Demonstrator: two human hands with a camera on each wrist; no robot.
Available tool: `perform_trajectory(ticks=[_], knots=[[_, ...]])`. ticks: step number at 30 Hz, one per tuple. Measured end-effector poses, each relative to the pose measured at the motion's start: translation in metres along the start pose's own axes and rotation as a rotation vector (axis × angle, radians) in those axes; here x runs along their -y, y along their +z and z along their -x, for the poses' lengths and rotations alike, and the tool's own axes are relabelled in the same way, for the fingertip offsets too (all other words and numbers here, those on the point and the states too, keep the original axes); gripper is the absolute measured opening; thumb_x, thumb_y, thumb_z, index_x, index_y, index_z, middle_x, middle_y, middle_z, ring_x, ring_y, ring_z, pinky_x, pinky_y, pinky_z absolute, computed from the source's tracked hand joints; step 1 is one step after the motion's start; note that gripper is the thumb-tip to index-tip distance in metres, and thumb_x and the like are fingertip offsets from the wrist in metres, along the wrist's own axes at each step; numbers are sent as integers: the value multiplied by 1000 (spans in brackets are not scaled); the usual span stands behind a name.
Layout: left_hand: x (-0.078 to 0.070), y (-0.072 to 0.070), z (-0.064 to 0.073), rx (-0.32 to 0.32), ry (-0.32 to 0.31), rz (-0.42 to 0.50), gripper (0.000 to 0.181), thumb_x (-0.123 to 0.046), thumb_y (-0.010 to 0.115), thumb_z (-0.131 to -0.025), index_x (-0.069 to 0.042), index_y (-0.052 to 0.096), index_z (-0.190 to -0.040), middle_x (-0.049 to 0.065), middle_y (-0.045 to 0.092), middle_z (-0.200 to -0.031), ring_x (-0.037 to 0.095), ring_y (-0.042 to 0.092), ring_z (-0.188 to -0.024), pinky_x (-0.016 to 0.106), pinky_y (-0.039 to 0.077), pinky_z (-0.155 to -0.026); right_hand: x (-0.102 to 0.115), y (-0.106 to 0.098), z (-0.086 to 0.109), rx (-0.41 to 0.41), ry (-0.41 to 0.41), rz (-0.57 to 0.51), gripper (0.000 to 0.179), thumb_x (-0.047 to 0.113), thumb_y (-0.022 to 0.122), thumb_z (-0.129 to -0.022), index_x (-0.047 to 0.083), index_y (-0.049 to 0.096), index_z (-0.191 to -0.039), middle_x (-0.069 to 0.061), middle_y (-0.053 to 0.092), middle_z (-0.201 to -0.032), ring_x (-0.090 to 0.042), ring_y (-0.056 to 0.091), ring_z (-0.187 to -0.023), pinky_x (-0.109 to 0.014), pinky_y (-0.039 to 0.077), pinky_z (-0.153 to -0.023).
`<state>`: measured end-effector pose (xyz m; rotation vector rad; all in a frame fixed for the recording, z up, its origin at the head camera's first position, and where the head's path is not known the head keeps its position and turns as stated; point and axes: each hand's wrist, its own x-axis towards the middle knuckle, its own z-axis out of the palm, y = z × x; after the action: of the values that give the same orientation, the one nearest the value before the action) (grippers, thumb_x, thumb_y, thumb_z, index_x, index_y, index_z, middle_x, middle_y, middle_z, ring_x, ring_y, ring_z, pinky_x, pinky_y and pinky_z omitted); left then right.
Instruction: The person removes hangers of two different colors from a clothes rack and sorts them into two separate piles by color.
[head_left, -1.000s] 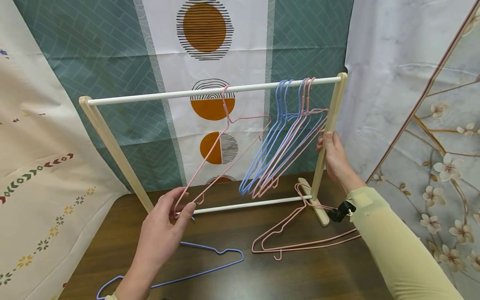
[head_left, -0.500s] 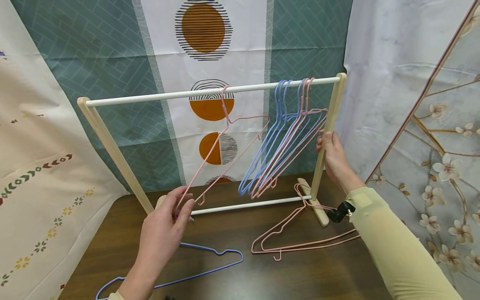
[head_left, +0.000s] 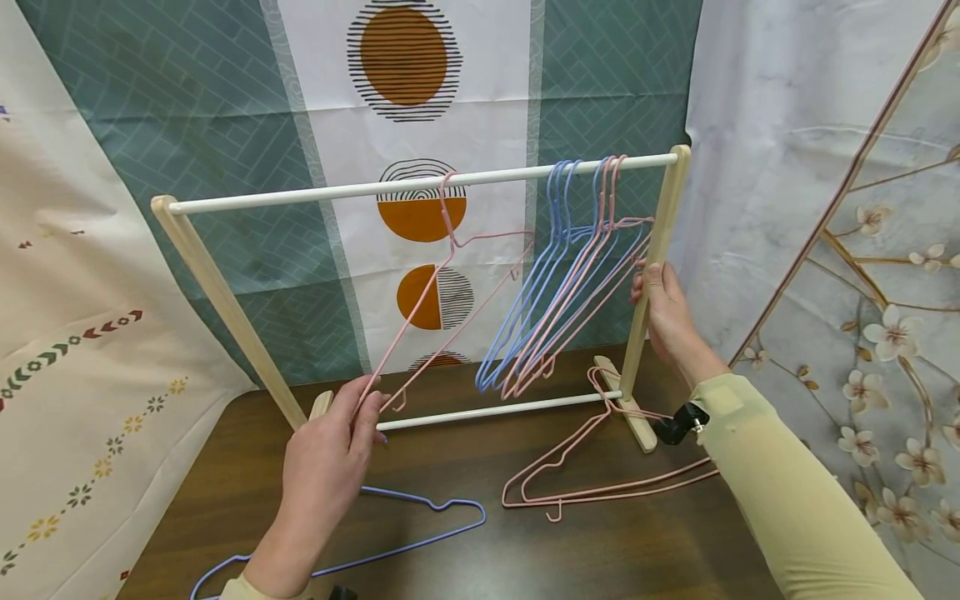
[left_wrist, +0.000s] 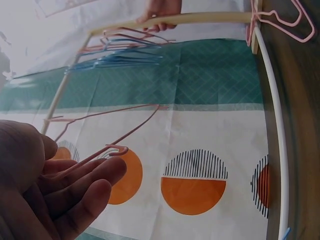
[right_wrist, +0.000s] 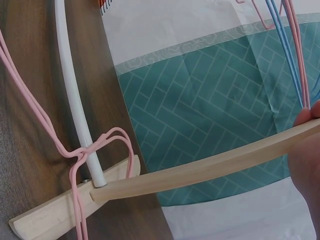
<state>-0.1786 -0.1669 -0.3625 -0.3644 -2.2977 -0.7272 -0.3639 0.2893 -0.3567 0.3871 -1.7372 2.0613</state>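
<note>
A pink clothes hanger (head_left: pixel 411 320) hangs by its hook from the white top rail (head_left: pixel 315 192) of a small garment rack, left of the other hangers. My left hand (head_left: pixel 327 458) pinches its near end between thumb and fingers; that corner is hidden inside the hand. In the left wrist view, the hanger's lower bar with a small hook (left_wrist: pixel 118 149) runs out past the fingertips. My right hand (head_left: pixel 667 312) grips the rack's right wooden post (head_left: pixel 669 212), thumb on the near side. Just left of that post, several blue and pink hangers (head_left: pixel 555 200) hang bunched together.
On the brown table (head_left: pixel 450 450), a blue hanger (head_left: pixel 397 551) lies at the front left, partly behind my left forearm. Pink hangers (head_left: pixel 600 498) lie at the right, their hooks by the rack's wooden foot (head_left: pixel 637 425). Patterned cloths (head_left: pixel 225 125) hang behind and at both sides.
My left thumb and fingers have drawn closer together on the near end of the pink hanger, covering its corner. My right hand stays on the post.
</note>
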Motion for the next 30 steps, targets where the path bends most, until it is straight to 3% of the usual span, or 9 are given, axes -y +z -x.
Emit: perform_trajectory(ticks=[6, 12, 15, 22, 26, 30], knots=[[1, 3, -1, -17, 14, -16, 21, -12, 69, -111, -14, 71, -132, -8, 82, -91, 11, 70, -64, 36, 42, -51, 1, 0, 1, -4, 6, 16, 46, 41, 41, -117, 3, 43, -142, -5, 45, -102, -17, 44, -96, -25, 43, -88], [1, 6, -3, -31, 20, -28, 6, -14, 67, -112, -13, 70, -117, -7, 74, -70, 19, 68, -63, 38, 42, -50, -1, 0, 1, -7, 5, 31, 47, 43, 41, -116, 3, 43, -143, -4, 45, -103, -17, 44, -96, -25, 43, -89], [1, 8, -4, -45, 28, -29, 5, -15, 65, -113, -12, 68, -110, -7, 72, -67, 19, 67, -65, 38, 41, -50, -2, 0, 1, 0, 2, 26, 47, 43, 42, -116, 3, 44, -142, -4, 45, -102, -16, 44, -95, -25, 43, -88], [0, 7, -6, -72, 71, -4, 6, -10, 62, -113, -12, 66, -117, -6, 82, -88, 11, 73, -68, 31, 40, -49, -2, 0, 0, 6, 2, 21, 47, 43, 41, -116, 4, 44, -142, -3, 45, -102, -16, 43, -95, -25, 42, -88], [0, 7, -9, -118, 97, -8, 9, -8, 64, -112, -12, 67, -120, -3, 84, -94, 16, 78, -73, 38, 45, -49, -2, 0, 0, 5, -1, 16, 48, 43, 41, -115, 4, 44, -142, -4, 45, -102, -17, 44, -95, -25, 42, -88], [1, 6, -11, -179, 119, -39, 8, -8, 65, -111, -11, 68, -119, 2, 84, -96, 21, 73, -64, 41, 45, -47, -1, 0, 0, 0, -3, 15, 47, 42, 41, -116, 3, 44, -142, -4, 45, -102, -17, 44, -95, -25, 43, -87]])
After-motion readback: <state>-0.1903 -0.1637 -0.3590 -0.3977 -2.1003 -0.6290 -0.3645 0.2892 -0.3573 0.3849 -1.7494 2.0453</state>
